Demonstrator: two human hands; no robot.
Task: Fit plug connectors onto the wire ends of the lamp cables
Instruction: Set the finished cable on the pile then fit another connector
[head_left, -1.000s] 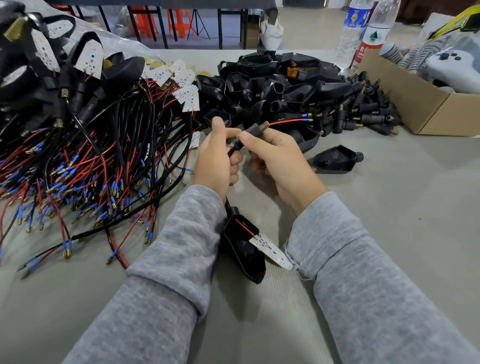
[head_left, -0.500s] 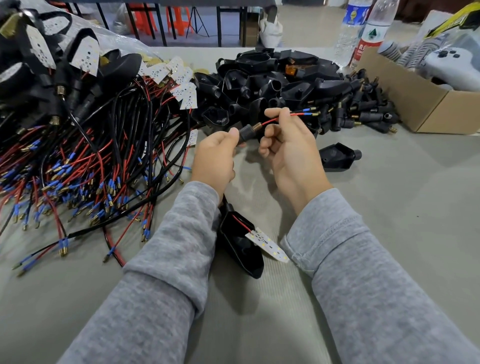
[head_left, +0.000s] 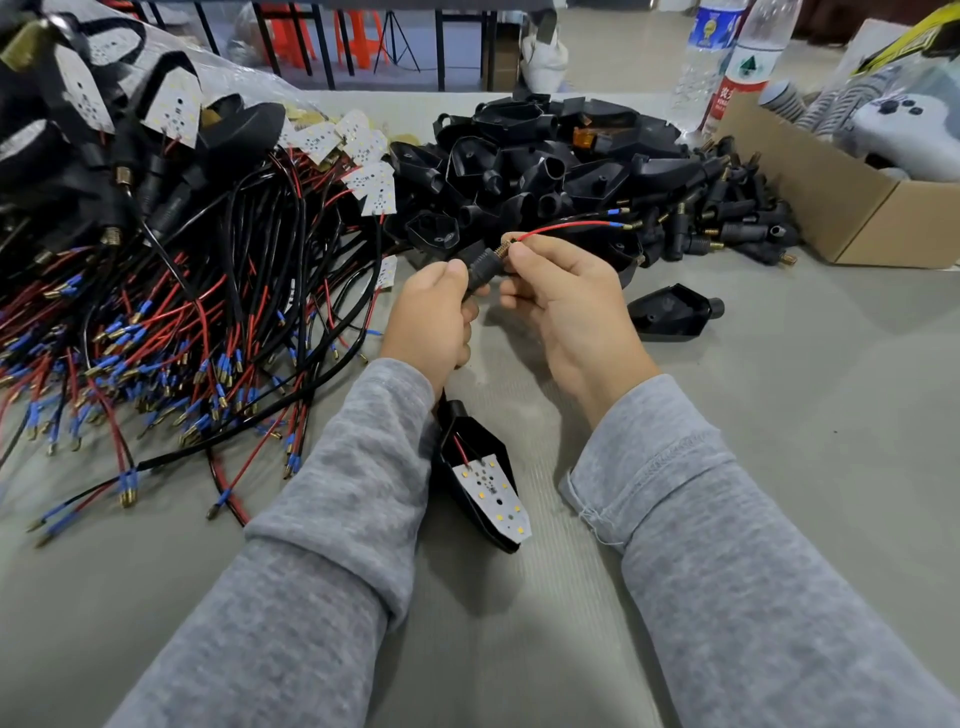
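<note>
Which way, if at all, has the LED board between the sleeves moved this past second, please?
Yes: the LED board swung left, away from the lone black housing.

A grey-covered table (head_left: 779, 467) fills the view. Beyond its far edge lies pale floor (head_left: 623, 57), with orange stools (head_left: 353, 36) and dark table legs (head_left: 441, 47) standing there, and a black tripod (head_left: 395, 41) beside the stools.
</note>
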